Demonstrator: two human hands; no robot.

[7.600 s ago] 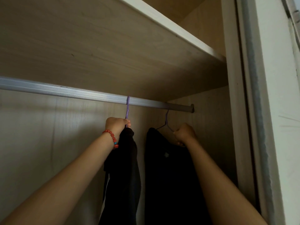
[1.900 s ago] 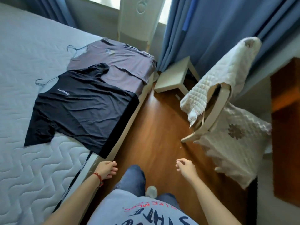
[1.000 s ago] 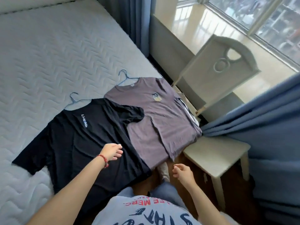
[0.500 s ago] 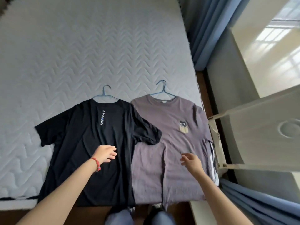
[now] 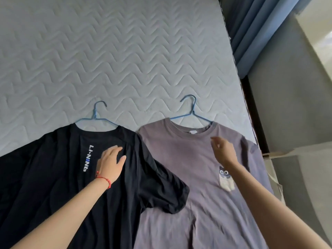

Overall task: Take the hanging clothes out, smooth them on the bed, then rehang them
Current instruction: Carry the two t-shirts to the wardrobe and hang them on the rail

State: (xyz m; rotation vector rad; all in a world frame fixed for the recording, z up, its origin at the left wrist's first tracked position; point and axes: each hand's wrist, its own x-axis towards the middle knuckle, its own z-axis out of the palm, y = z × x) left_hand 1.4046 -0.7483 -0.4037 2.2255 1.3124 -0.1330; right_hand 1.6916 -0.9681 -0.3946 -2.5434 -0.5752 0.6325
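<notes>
Now both hands are over the shirts on the bed (image 5: 125,51); half a second back they hovered lower, near the hems.

Left hand (image 5: 110,163) lies flat and open, fingers spread, on the chest of the black T-shirt (image 5: 53,186), gripping nothing; likely smoothing has started. The black shirt's right sleeve overlaps the purple-grey T-shirt (image 5: 188,177). Right hand (image 5: 221,151) is loosely curled above the purple-grey shirt's chest, empty; contact unclear. Both shirts lie side by side, collars toward the far side, long axis running near to far, blue hangers (image 5: 96,117) still inside, hooks pointing away.
</notes>
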